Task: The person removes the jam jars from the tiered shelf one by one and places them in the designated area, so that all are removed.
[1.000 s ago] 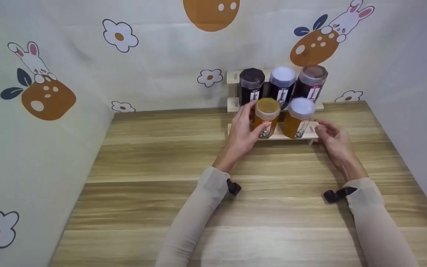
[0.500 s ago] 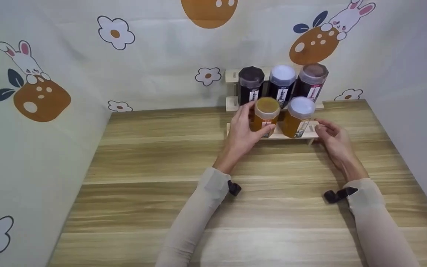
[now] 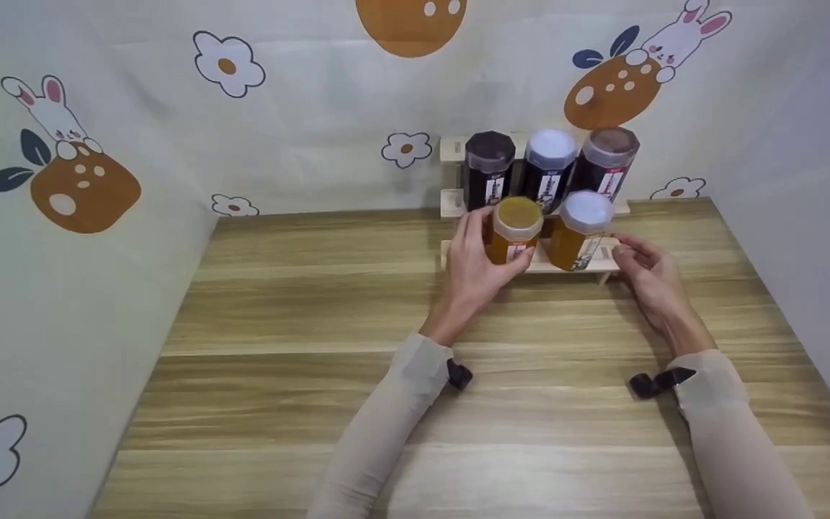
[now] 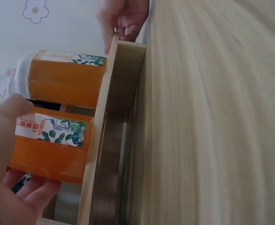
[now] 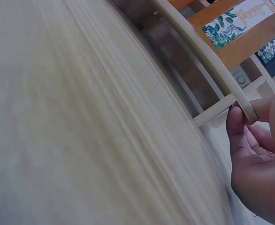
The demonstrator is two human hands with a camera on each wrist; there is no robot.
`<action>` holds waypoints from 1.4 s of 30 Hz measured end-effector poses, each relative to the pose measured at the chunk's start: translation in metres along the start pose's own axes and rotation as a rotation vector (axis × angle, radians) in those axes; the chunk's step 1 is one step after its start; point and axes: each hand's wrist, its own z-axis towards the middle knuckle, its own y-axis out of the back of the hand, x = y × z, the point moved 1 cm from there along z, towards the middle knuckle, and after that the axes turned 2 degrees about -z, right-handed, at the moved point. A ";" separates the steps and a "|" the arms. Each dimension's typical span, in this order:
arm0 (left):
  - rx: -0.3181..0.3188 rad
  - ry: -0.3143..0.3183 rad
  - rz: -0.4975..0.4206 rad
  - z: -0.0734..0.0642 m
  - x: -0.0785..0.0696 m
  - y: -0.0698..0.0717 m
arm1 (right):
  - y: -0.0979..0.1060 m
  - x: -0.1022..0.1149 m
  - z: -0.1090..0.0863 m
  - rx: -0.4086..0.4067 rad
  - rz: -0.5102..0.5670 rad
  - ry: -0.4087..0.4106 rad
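My left hand (image 3: 474, 263) grips an octagonal jar of amber contents (image 3: 514, 245) with a yellowish lid, thumb in front and fingers around its far side. In the left wrist view this labelled jar (image 4: 53, 157) has its base at the front board of a wooden tiered rack (image 4: 96, 136). Beside it on the low tier stands a second amber jar (image 3: 575, 241) with a white lid. My right hand (image 3: 656, 277) pinches the right end of that tier; the right wrist view shows thumb and finger on the board's end (image 5: 246, 110).
Three dark jars, with a black lid (image 3: 490, 150), a white lid (image 3: 551, 148) and a brown lid (image 3: 610, 144), stand on the tier behind. A patterned cloth wall (image 3: 314, 144) rises behind the rack. Wood-grain tabletop (image 3: 530, 432) stretches in front.
My left hand and the amber jar have shifted slightly toward me, the jar's lid sitting a little lower in the head view. The right hand keeps its place at the rack's end.
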 end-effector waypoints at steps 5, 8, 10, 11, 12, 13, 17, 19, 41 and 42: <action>0.040 -0.016 -0.037 -0.008 0.002 0.012 | 0.000 -0.002 0.000 -0.006 -0.003 0.002; 0.054 -0.047 -0.075 -0.014 0.007 0.024 | -0.001 -0.003 0.000 -0.004 0.017 0.000; 0.059 -0.068 -0.077 -0.018 0.012 0.033 | 0.000 -0.002 -0.001 -0.006 0.034 -0.003; 0.060 -0.074 -0.075 -0.019 0.015 0.039 | 0.000 -0.002 -0.002 -0.007 0.034 -0.002; 0.060 -0.076 -0.071 -0.020 0.018 0.044 | 0.001 -0.002 -0.002 -0.004 0.039 -0.004; 0.057 -0.073 -0.061 -0.020 0.021 0.049 | 0.002 -0.002 -0.002 0.000 0.045 -0.006; 0.037 -0.027 -0.051 -0.020 0.033 0.069 | 0.004 -0.002 -0.003 0.000 0.056 -0.008; 0.018 0.005 -0.048 -0.019 0.040 0.078 | 0.004 -0.002 -0.003 0.001 0.056 -0.006; -0.160 0.177 -0.011 0.011 0.088 0.100 | -0.002 -0.002 -0.003 -0.052 -0.001 0.021; -0.162 0.189 -0.013 0.014 0.089 0.100 | -0.003 -0.002 -0.003 -0.059 -0.009 0.023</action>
